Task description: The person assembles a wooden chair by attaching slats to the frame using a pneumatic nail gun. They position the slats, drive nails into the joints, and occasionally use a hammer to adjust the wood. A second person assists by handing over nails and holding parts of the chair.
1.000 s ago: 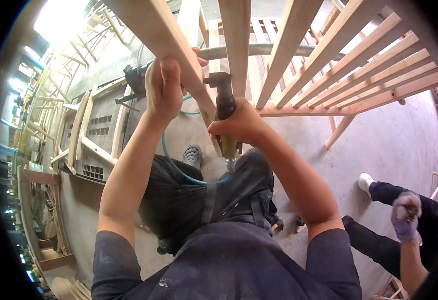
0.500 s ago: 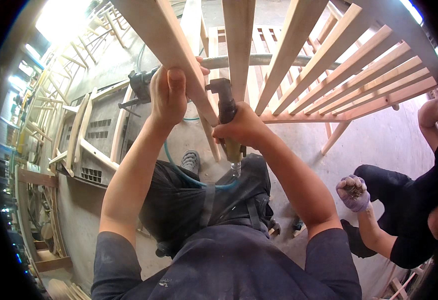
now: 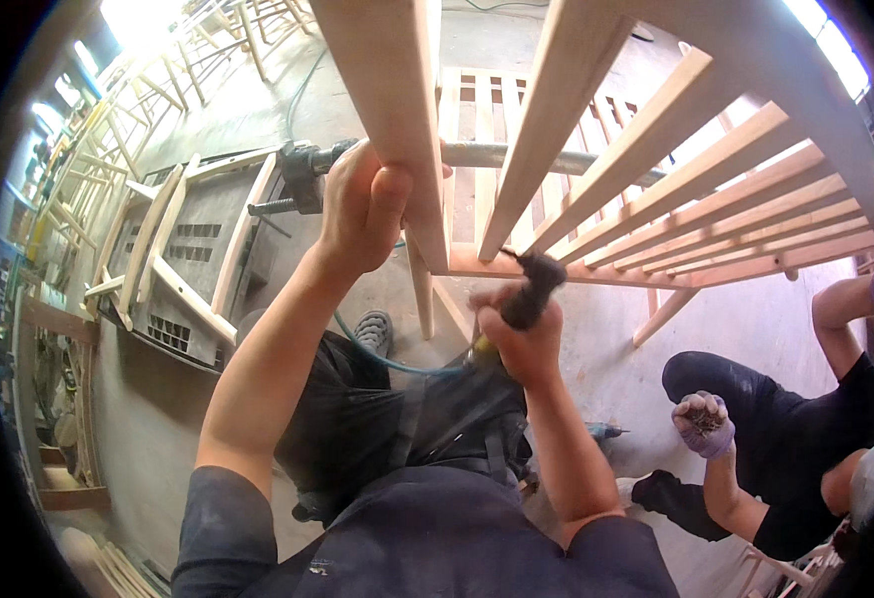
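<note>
My left hand (image 3: 365, 214) is wrapped round the wide front wooden post (image 3: 382, 90) of a slatted frame, thumb on the near face. Just behind that hand, a dark clamp head (image 3: 304, 177) sits on a grey pipe (image 3: 532, 156) running behind the slats. My right hand (image 3: 522, 329) grips an air-powered angle driver (image 3: 539, 289) with a dark angled head, below the bottom rail (image 3: 577, 271). Its tip is close to the rail; whether they touch I cannot tell. A teal air hose (image 3: 397, 369) loops across my lap toward the tool.
To the right crouches a co-worker (image 3: 796, 419), one gloved hand holding a bunch of small dark pieces (image 3: 701, 424). A teal power tool (image 3: 604, 431) lies on the floor by my right arm. Wooden chair parts (image 3: 173, 249) rest on a dark platform at left. Another slatted piece stands behind the frame.
My right hand has moved right and down with the driver, whose head now tilts to the right. My left hand and the frame sit slightly farther right and lower in view.
</note>
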Motion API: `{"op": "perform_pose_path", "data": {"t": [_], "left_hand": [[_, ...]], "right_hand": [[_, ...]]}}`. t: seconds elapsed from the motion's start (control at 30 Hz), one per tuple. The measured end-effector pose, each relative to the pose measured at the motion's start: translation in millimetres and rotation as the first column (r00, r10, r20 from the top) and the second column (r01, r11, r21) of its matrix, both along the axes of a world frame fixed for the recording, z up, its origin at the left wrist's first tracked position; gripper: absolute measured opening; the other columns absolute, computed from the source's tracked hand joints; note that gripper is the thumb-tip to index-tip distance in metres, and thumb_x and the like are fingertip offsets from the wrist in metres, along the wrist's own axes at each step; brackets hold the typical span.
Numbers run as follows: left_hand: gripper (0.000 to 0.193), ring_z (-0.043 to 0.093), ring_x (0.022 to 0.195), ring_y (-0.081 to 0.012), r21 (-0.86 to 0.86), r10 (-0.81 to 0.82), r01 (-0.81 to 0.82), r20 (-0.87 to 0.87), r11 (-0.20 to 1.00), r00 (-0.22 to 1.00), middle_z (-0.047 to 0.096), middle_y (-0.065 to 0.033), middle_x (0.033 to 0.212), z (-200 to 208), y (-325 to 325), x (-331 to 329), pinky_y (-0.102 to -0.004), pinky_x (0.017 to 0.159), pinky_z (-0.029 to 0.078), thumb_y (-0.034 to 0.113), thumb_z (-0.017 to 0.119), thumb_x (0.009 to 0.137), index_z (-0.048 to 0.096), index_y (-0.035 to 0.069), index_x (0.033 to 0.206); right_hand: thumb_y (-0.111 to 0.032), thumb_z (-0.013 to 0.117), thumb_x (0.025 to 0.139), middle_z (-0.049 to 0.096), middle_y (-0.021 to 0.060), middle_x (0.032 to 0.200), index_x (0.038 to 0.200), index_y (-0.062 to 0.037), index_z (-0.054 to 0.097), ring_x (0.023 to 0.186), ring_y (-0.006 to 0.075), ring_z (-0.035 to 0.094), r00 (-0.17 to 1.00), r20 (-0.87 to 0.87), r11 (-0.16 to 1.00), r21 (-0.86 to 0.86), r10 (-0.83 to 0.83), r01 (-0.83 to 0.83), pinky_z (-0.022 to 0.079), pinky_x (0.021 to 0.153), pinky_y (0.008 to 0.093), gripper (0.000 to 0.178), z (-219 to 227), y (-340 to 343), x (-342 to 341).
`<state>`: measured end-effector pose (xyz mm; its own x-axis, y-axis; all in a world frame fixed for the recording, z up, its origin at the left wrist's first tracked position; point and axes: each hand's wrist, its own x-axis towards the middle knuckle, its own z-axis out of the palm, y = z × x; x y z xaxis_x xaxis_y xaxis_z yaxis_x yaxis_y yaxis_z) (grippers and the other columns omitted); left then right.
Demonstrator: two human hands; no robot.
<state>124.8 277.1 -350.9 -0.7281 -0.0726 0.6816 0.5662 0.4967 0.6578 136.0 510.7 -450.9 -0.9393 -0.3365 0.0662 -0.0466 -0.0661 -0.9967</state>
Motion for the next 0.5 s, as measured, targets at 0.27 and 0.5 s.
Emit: {"op": "perform_pose_path", "data": {"t": [0.27, 0.5], "left_hand": [[0.073, 0.065, 0.100, -0.0283, -0.097, 0.353, -0.371, -0.164, 0.924, 0.921, 0.062, -0.0159, 0.111, -21, 9, 7, -0.0430, 0.086, 0.052, 0.038, 0.091, 0.076, 0.051, 0.001, 0.124], [0.043, 0.064, 0.109, -0.0253, -0.035, 0.172, -0.174, -0.052, 0.984, 0.984, 0.067, -0.0129, 0.112, -33, 117, 77, -0.0383, 0.099, 0.048, 0.023, 0.080, 0.087, 0.060, 0.000, 0.118]], "right_hand": [[-0.005, 0.075, 0.084, 0.074, 0.0181, 0.098, 0.092, -0.0012, 0.061, 0.093, 0.0211, 0.071, 0.967, 0.192, 0.955, -0.215, -0.164, 0.205, 0.056, 0.083, 0.0333, 0.016, -14, 40, 57], [-0.003, 0.075, 0.085, 0.075, 0.0211, 0.098, 0.094, -0.0001, 0.061, 0.093, 0.0247, 0.073, 0.955, 0.136, 0.925, -0.245, -0.263, 0.289, 0.058, 0.084, 0.0342, 0.017, 20, 81, 80]]}}
